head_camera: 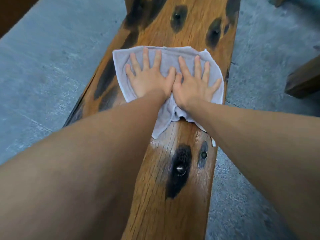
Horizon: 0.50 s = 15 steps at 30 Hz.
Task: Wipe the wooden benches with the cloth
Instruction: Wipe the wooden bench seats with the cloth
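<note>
**Both palms down, mid-wipe on the long bench**

Underfoot, a grey concrete floor spreads to left and right, and down its middle runs the wooden bench, a long plank with dark knots and blackened patches, stretching from near to far. Another dark wooden piece sits at the right edge, well apart from the plank; whether it is a second bench I cannot tell. Across the bench's middle lies the pale grey cloth, spread nearly the full width, its near end bunched and trailing toward the person. On it press the left hand and the right hand, side by side with thumbs touching, fingers straight and splayed, gripping nothing, simply bearing down flat. The wood nearer the person shows a wet-looking sheen, so I judge the wiping stroke is in hand, with the far stretch yet to do. The next move probably calls for steady downward pressure while sliding the cloth along the grain, keeping it from slipping off the edges.
</note>
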Each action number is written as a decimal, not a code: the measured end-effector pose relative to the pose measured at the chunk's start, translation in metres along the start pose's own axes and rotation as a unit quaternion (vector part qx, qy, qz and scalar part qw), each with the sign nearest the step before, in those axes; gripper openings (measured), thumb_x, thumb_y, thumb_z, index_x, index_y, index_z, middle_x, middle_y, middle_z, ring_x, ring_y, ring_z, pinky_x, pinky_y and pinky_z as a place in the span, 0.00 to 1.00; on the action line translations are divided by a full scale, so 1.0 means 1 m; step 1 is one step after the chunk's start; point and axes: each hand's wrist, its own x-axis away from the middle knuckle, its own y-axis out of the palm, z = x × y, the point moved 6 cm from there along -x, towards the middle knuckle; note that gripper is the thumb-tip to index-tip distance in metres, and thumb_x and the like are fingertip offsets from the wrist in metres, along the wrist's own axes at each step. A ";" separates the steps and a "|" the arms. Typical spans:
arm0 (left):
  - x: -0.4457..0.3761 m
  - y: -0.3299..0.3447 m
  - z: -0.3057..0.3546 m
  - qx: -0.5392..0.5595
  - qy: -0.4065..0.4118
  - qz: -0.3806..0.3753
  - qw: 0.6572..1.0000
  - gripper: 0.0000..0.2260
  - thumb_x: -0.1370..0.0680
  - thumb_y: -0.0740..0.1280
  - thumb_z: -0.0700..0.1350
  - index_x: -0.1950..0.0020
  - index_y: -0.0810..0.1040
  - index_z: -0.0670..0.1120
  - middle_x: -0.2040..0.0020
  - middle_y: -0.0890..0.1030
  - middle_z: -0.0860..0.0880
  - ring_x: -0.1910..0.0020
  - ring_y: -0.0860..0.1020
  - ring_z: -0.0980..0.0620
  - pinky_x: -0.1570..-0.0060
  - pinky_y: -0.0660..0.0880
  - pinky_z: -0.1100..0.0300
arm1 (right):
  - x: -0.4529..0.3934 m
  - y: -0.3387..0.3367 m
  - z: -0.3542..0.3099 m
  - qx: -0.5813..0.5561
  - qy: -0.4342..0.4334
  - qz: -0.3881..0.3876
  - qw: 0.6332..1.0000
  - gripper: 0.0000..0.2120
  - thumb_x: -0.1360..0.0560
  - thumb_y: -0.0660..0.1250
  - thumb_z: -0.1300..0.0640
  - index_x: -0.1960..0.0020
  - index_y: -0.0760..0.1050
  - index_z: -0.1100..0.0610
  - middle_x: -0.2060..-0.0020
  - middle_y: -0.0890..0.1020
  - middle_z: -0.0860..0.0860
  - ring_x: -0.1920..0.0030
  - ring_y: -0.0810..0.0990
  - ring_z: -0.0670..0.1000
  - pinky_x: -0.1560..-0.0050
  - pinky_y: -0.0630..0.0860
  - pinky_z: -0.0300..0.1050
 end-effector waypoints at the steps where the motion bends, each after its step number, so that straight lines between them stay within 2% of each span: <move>1: -0.006 0.001 0.002 0.000 0.005 0.002 1.000 0.32 0.21 0.48 0.67 0.18 0.48 0.60 0.17 0.46 0.51 0.19 0.41 0.40 0.22 0.40 0.40 | -0.005 0.000 -0.002 -0.001 -0.003 -0.003 1.000 0.26 0.19 0.42 0.42 0.21 0.45 0.31 0.18 0.42 0.44 0.18 0.37 0.53 0.27 0.34 0.73; 5: 0.014 -0.003 -0.007 0.011 0.048 -0.008 0.999 0.30 0.19 0.49 0.64 0.18 0.49 0.58 0.17 0.48 0.50 0.18 0.41 0.42 0.21 0.40 0.42 | 0.012 -0.003 -0.001 0.000 -0.025 -0.016 1.000 0.27 0.19 0.43 0.41 0.20 0.45 0.34 0.17 0.43 0.46 0.18 0.38 0.53 0.25 0.34 0.70; 9: 0.096 -0.006 -0.044 0.020 0.047 -0.011 0.999 0.29 0.19 0.51 0.63 0.18 0.49 0.59 0.17 0.49 0.51 0.18 0.43 0.45 0.21 0.42 0.45 | 0.092 0.010 0.004 0.009 -0.050 -0.007 0.999 0.27 0.19 0.45 0.40 0.20 0.46 0.35 0.17 0.45 0.47 0.18 0.40 0.53 0.23 0.37 0.66; 12: 0.193 -0.014 -0.087 0.022 -0.038 -0.010 0.999 0.31 0.20 0.53 0.64 0.18 0.51 0.58 0.17 0.49 0.52 0.18 0.45 0.46 0.21 0.44 0.46 | 0.194 0.020 0.003 0.005 -0.085 -0.009 0.996 0.28 0.19 0.49 0.40 0.20 0.49 0.36 0.17 0.48 0.49 0.18 0.43 0.54 0.22 0.42 0.67; 15: 0.293 -0.020 -0.140 0.003 -0.147 -0.001 0.989 0.33 0.22 0.50 0.63 0.18 0.51 0.56 0.17 0.50 0.52 0.18 0.47 0.45 0.21 0.46 0.45 | 0.296 0.035 -0.006 0.004 -0.133 -0.022 0.991 0.28 0.20 0.53 0.41 0.20 0.55 0.37 0.18 0.53 0.50 0.18 0.48 0.55 0.23 0.48 0.69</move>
